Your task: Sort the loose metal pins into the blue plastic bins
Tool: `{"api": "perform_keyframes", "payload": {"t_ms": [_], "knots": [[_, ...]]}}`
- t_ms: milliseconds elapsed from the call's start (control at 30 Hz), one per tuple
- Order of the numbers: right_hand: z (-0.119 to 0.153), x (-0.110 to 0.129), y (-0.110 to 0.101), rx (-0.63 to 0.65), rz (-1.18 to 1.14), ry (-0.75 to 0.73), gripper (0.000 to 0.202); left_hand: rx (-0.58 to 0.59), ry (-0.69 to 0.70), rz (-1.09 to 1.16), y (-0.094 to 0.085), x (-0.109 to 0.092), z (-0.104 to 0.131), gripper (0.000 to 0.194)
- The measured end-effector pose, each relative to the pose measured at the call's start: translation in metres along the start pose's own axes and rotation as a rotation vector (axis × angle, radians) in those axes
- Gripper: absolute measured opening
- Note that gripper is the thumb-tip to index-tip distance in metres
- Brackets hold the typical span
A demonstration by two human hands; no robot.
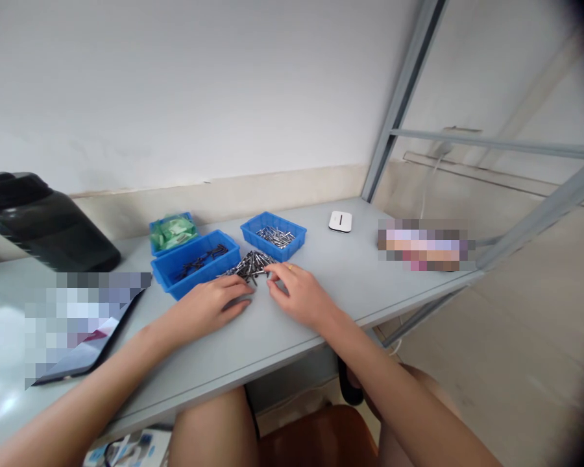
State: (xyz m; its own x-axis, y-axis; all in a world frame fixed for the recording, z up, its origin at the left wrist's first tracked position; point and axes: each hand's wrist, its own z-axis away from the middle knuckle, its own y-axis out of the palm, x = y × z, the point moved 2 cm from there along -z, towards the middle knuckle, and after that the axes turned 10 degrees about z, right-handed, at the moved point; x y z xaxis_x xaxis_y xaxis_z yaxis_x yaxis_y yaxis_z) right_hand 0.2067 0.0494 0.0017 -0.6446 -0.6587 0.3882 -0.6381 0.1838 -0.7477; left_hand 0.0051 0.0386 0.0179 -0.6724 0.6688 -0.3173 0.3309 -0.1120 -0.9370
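Two hands are meeting over a pile of small metal pieces (253, 264).
The pile is lying on the grey desk (345, 279), just beside two blue trays; the left hand (217, 301) is resting at its near left edge, fingers loosely curving, thumb standing apart from them, while the right hand (296, 292) is reaching in from the other side, thumb and forefinger leaving a narrow gap (whether they are pinching a piece, I cannot tell). The left tray (204, 277) is holding dark pieces (202, 263), the right tray (294, 246) is holding silvery ones, and a dark bottle (53, 224) is standing farther left.
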Motion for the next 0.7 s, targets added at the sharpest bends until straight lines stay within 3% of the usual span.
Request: {"api": "perform_keyframes", "payload": {"t_ms": [700], "knots": [[0.0003, -0.0003, 0.0046, 0.073, 0.047, -0.055, 0.031, 0.002, -0.020, -0.064, 0.0037, 0.0074, 0.0009, 0.030]]}}
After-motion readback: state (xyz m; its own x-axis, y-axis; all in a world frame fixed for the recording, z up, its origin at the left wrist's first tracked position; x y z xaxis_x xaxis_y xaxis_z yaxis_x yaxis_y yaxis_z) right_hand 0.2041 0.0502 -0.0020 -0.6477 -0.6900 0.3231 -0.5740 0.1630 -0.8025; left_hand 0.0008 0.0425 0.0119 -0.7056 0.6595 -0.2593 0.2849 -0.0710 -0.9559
